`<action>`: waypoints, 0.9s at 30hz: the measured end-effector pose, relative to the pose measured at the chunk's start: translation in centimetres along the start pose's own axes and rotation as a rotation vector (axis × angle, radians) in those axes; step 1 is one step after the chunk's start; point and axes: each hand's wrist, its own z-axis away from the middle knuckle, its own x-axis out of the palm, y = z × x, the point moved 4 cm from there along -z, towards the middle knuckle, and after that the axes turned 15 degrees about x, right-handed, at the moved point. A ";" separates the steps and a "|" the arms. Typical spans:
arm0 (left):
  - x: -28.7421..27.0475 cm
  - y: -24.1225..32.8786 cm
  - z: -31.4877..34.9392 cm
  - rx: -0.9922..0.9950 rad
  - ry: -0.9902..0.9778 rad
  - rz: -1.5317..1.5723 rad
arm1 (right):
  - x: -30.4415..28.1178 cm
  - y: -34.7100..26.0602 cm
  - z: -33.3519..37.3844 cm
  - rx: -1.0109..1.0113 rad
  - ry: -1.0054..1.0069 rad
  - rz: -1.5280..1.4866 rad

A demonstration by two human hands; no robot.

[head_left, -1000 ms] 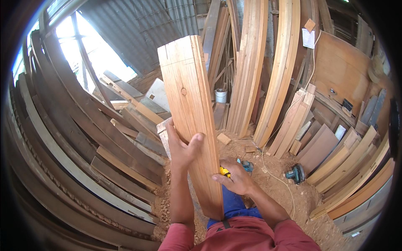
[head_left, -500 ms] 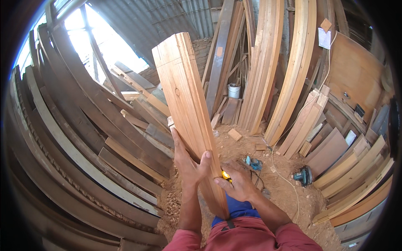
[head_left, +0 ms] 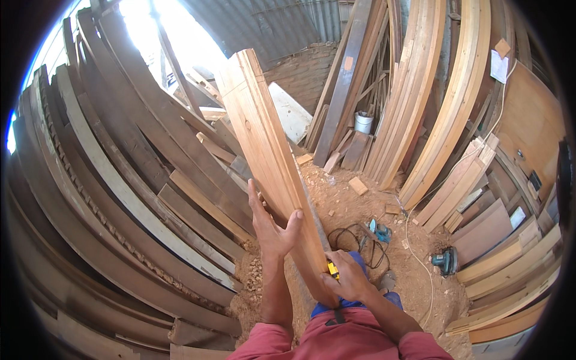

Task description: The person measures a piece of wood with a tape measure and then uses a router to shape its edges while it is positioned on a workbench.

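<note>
Boards (head_left: 411, 90) leaned beyond a plank (head_left: 270, 144) that slanted up from the person's waist (head_left: 357, 321).
The left hand (head_left: 273, 235) was spread, thumb and fingers apart, at the plank's left edge; the right hand (head_left: 353, 277) was closed on a yellow tool (head_left: 333, 271) at its right edge.

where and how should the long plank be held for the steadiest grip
Probably by both long edges around mid-length, coming from left and right at once: the plank is long and narrow, and slants away lengthwise, so its edges face the two sides.
</note>
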 end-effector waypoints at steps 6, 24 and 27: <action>-0.6 -1.7 3.3 -0.120 -0.065 0.118 | 1.2 0.6 0.7 0.041 -0.016 0.078; -0.5 -3.9 5.1 -0.139 -0.158 0.246 | 3.9 -0.2 2.5 0.043 -0.012 -0.082; -0.9 -5.2 6.1 -0.107 -0.187 0.164 | 5.1 1.9 3.8 0.114 -0.064 -0.090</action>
